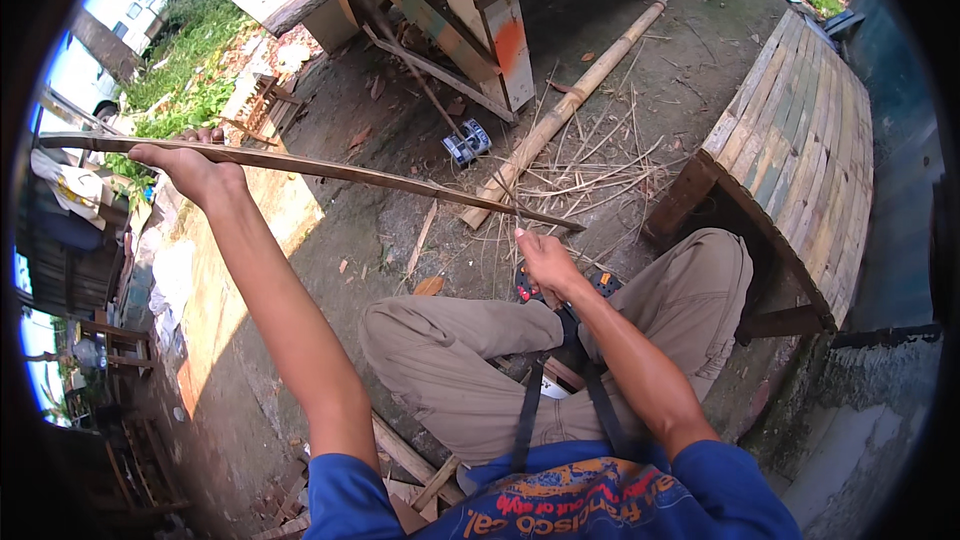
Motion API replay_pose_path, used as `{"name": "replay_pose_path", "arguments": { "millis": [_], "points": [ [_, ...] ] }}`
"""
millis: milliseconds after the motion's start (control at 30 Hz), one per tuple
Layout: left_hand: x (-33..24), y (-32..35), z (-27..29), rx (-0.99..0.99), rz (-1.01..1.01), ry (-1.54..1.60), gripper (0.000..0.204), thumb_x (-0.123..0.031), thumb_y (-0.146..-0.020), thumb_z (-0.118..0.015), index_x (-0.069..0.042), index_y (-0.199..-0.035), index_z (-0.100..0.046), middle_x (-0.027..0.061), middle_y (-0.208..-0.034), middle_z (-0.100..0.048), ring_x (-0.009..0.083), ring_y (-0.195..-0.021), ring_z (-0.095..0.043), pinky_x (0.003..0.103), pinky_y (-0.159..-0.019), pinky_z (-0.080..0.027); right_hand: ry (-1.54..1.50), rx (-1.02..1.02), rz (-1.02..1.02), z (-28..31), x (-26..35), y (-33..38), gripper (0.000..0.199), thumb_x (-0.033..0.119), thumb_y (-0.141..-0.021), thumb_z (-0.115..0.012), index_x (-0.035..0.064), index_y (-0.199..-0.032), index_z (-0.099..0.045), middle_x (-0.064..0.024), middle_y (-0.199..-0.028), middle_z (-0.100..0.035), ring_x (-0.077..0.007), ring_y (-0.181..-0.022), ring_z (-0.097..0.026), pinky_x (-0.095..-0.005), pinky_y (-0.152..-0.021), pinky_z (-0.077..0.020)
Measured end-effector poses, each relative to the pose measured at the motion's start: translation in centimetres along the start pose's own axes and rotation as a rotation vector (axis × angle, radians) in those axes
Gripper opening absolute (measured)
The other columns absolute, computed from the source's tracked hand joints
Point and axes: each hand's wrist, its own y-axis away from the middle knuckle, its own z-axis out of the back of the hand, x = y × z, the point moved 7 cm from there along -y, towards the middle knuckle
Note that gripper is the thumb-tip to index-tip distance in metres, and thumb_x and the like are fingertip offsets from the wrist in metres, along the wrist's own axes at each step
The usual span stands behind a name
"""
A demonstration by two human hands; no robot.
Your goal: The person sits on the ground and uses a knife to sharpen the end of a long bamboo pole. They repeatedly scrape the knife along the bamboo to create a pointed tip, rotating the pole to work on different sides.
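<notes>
Bamboo strip (pixel 350 169) in curled left grip (pixel 197 164) — right grip (pixel 547 264) wraps partly hidden tool (pixel 519 221).

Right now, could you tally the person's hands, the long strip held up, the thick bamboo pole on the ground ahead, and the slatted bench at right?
Hands: 2 (left hand, right hand)
Long strip: 1
Bamboo pole: 1
Slatted bench: 1
Total: 5

Grey ground (pixel 390 230): 1 bamboo pole (pixel 546 133), scattered thin strips (pixel 605 178), dry orange-brown leaf (pixel 429 286).
</notes>
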Motion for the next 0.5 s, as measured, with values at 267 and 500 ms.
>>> {"name": "replay_pose_path", "arguments": {
  "millis": [267, 500],
  "points": [
    [-1.2, 2.3, -0.5, -0.045, -0.037, -0.065, 0.083, -0.075, -0.094, -0.031, -0.006, -0.140, -0.040, 0.0090, -0.107, -0.051, 0.0212, -0.090, -0.053, 0.044, -0.086, -0.048, 0.497, 0.000, 0.544, -5.6, 10.2, 8.2, 0.053, 0.047, -0.096, -0.057, -0.0052, -0.095, -0.054, -0.0307, -0.071, -0.064, -0.0487, -0.075, -0.066, -0.0537, -0.070, -0.0532],
    [0.1, 1.0, 0.3, -0.075, 0.037, -0.005, 0.071, -0.073, -0.094, -0.036, -0.006, -0.112, -0.047, 0.0052, -0.085, -0.047, 0.0186, -0.069, -0.046, 0.034, -0.068, -0.047, 0.701, -0.169, 0.130, 3.6, -2.5, -4.8, 0.057, 0.051, -0.100, -0.040, 0.0028, -0.104, -0.069, -0.0253, -0.101, -0.069, -0.0469, -0.099, -0.064, -0.0528, -0.092, -0.0493]
  ]
}}
